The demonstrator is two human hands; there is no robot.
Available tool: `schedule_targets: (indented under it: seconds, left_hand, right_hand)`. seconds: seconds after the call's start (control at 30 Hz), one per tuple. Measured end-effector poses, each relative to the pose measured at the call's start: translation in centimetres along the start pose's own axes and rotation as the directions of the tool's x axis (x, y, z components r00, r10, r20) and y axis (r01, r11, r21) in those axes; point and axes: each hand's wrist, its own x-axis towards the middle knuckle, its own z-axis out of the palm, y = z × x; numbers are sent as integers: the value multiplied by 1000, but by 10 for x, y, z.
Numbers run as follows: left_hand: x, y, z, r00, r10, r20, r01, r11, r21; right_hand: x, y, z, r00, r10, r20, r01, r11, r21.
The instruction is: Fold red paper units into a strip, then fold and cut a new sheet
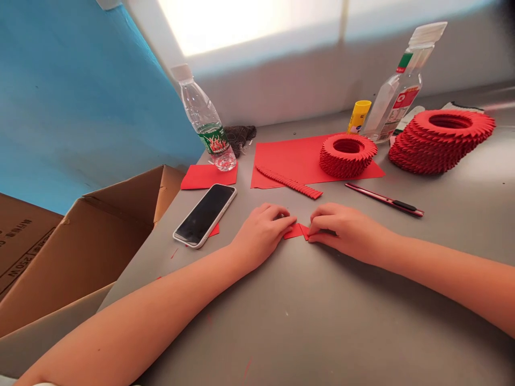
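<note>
A small piece of red paper, partly folded, lies on the grey table between my hands. My left hand pinches its left end with thumb and fingers. At the paper's right end, my right hand has its fingertips closed on a folded corner. Just beyond them a row of small folded red pieces overlaps a red paper sheet. A ring of folded red paper rests on that sheet. To the right of it lies a utility knife.
A phone and a water bottle on red paper stand left. Further right are a yellow glue stick, a glass bottle and a taller red paper ring stack. An open cardboard box adjoins the table's left edge.
</note>
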Motion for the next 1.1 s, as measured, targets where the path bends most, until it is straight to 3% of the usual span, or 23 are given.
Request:
schedule_targets:
  seconds: [0.23, 0.5, 0.67, 0.83, 1.1]
  left_hand:
    - [1, 5, 0, 999, 33, 16, -32, 998, -57]
    - [2, 10, -3, 1000, 15, 5, -14, 970, -244]
    - [2, 11, -6, 981, -193, 20, 188, 921, -341]
    - [3, 11, -7, 945, -326, 31, 317, 888, -333]
    - [0, 8, -2, 962, -269, -33, 263, 957, -123]
  right_hand:
    - [-1, -1, -3, 1000, 16, 22, -18, 997, 76]
    - [2, -6, 0, 997, 69, 22, -72, 984, 160]
    - [2, -8, 1, 981, 173, 84, -191, 928, 319]
    - [1, -5, 2, 995, 99, 33, -101, 992, 70]
    - [4, -3, 7, 996, 28, 80, -19, 994, -109]
